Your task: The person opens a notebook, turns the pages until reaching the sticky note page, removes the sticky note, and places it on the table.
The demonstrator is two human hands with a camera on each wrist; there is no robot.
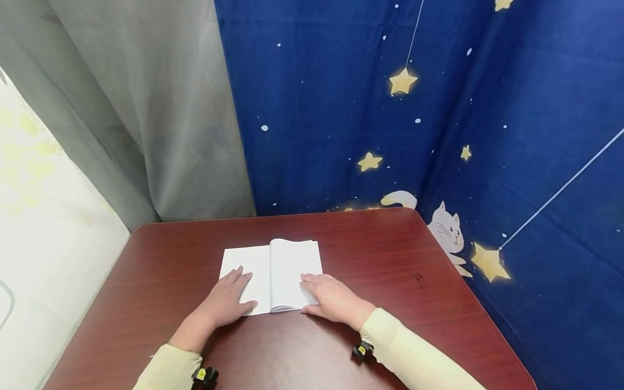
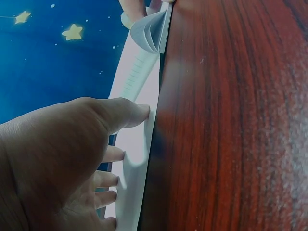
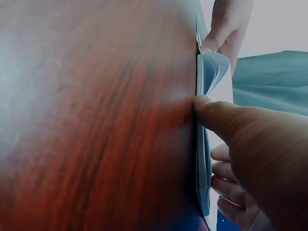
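Note:
An open notebook [image 1: 295, 271] with blank white pages lies on the table, its spine running away from me. The pages on its right half bulge up near the fold, and their curled layers [image 2: 150, 33] show in the left wrist view. My left hand [image 1: 228, 298] rests on the left page with spread fingers, the thumb near the lower edge. On the right page lies my right hand [image 1: 336, 299], fingers extended over its outer part. In the right wrist view the right thumb [image 3: 209, 109] touches the notebook's near edge.
The reddish-brown wooden table [image 1: 385, 260] has rounded far corners. A grey curtain [image 1: 190, 135] and a blue star-patterned curtain [image 1: 331, 108] hang behind it. A pale surface [image 1: 39, 216] borders the left side. Small black devices [image 1: 362, 351] are strapped at both wrists.

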